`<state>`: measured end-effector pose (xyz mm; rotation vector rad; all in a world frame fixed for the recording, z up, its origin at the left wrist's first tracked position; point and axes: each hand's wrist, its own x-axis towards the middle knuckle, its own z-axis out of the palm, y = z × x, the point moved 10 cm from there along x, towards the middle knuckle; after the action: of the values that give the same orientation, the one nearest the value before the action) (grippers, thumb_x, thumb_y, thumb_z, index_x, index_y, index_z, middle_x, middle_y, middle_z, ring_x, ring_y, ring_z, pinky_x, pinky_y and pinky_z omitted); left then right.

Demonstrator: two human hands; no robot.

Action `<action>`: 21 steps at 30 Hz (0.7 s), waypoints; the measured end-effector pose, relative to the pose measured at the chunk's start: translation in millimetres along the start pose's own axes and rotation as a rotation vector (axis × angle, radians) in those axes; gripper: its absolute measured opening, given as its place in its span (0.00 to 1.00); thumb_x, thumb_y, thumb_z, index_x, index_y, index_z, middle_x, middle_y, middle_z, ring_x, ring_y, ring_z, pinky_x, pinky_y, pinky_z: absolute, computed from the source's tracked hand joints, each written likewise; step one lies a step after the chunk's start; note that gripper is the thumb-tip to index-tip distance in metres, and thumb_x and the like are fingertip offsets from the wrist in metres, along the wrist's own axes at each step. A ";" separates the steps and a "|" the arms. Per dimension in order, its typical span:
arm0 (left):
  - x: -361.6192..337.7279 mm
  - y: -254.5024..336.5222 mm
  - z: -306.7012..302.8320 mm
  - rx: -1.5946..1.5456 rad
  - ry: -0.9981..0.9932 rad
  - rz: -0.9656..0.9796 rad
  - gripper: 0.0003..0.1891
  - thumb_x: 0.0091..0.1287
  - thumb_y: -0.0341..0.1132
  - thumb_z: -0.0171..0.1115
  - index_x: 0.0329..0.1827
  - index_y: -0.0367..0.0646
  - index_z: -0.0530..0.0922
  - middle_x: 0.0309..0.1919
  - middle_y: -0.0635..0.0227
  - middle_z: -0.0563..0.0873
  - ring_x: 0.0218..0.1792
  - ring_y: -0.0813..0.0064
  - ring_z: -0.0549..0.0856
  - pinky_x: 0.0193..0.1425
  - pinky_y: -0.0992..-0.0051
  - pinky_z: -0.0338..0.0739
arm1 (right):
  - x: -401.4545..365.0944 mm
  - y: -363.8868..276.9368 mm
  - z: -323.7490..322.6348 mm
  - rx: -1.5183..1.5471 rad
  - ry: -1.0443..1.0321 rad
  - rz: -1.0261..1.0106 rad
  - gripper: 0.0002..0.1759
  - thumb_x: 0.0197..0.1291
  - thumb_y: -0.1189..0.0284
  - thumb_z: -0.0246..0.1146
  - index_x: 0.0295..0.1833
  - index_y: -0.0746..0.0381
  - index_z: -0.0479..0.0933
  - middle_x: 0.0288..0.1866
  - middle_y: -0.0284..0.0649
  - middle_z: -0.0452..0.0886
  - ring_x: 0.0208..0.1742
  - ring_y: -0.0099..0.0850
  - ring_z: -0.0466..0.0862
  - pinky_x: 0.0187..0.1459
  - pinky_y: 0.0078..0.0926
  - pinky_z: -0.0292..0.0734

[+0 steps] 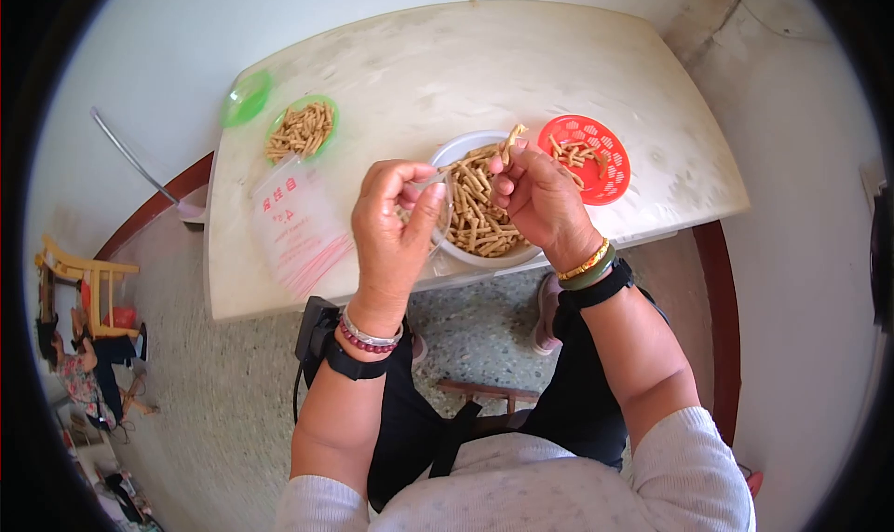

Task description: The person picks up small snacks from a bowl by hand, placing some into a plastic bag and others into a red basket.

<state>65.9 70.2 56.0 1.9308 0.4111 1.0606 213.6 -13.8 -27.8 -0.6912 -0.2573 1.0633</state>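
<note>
Over a white bowl (pixel 451 150) full of short tan sticks (pixel 484 220), which look like crunchy snack sticks, both hands are raised. My right hand (pixel 549 201) pinches one or more tan snack sticks (pixel 512 143) between thumb and fingers. Thumb and fingers of my left hand (pixel 391 225) close on the edge of a clear plastic bag (pixel 445 211), which hangs at the bowl's left side; its lower part is hard to make out. Just right of the bowl, a red perforated plastic basket (pixel 610 164) carries a small number of the same sticks.
A green dish (pixel 332 141) heaped with sticks stands at the table's (pixel 447 66) left, beside a green lid-like piece (pixel 247 99). Clear bags with red print (pixel 293 220) lie near the front left edge. Another person (pixel 88 374) sits by a wooden chair (pixel 98 280) far left.
</note>
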 end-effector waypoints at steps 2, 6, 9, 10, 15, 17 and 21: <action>-0.4 -0.3 1.0 -0.007 -0.030 0.009 0.07 0.67 0.25 0.62 0.46 0.35 0.77 0.39 0.71 0.78 0.36 0.85 0.75 0.42 0.84 0.72 | 1.0 -5.7 -14.4 -0.035 0.057 -0.024 0.06 0.70 0.69 0.55 0.40 0.57 0.74 0.34 0.34 0.82 0.28 0.21 0.75 0.32 0.20 0.71; -1.5 -3.3 1.0 -0.042 -0.026 -0.020 0.07 0.69 0.27 0.61 0.47 0.35 0.77 0.39 0.72 0.78 0.37 0.86 0.75 0.43 0.84 0.73 | -1.1 -14.1 -36.0 -0.089 0.165 -0.067 0.04 0.68 0.69 0.58 0.42 0.57 0.74 0.33 0.32 0.80 0.28 0.19 0.73 0.31 0.19 0.71; -1.4 -4.7 1.6 -0.039 -0.033 -0.041 0.07 0.69 0.28 0.61 0.47 0.35 0.77 0.39 0.72 0.79 0.37 0.86 0.75 0.42 0.84 0.73 | -3.2 -16.3 -39.8 -0.099 0.186 -0.075 0.04 0.68 0.70 0.59 0.42 0.57 0.74 0.33 0.31 0.79 0.29 0.18 0.73 0.31 0.18 0.71; -1.2 -3.8 1.8 -0.036 -0.035 -0.038 0.07 0.69 0.28 0.61 0.47 0.35 0.77 0.39 0.72 0.79 0.36 0.86 0.75 0.42 0.84 0.73 | -3.7 -16.7 -39.3 -0.098 0.186 -0.075 0.04 0.68 0.70 0.59 0.42 0.57 0.74 0.33 0.31 0.79 0.29 0.18 0.73 0.31 0.18 0.71; -1.9 -5.4 3.4 -0.023 -0.040 -0.036 0.08 0.70 0.29 0.61 0.47 0.36 0.77 0.37 0.73 0.80 0.35 0.87 0.75 0.40 0.85 0.73 | -3.1 -17.0 -42.9 -0.101 0.197 -0.043 0.03 0.66 0.71 0.60 0.42 0.59 0.75 0.33 0.32 0.79 0.29 0.19 0.73 0.30 0.18 0.70; -1.2 -5.8 0.4 -0.041 -0.008 -0.052 0.07 0.65 0.28 0.65 0.43 0.37 0.78 0.38 0.68 0.82 0.31 0.82 0.78 0.36 0.82 0.75 | -2.7 -28.8 -47.7 -0.178 0.228 -0.076 0.03 0.66 0.72 0.60 0.42 0.59 0.75 0.33 0.33 0.79 0.28 0.19 0.74 0.29 0.17 0.70; -0.5 -6.7 -2.8 -0.041 0.000 -0.067 0.07 0.65 0.28 0.64 0.43 0.37 0.78 0.37 0.68 0.82 0.31 0.83 0.78 0.36 0.82 0.75 | -2.1 -90.5 -75.1 -0.506 0.317 -0.269 0.05 0.63 0.76 0.59 0.41 0.66 0.76 0.29 0.35 0.80 0.24 0.19 0.73 0.26 0.16 0.70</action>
<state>64.1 75.2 51.0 1.8676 0.4477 1.0179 315.5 -72.6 -27.7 -1.2296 -0.3371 0.6174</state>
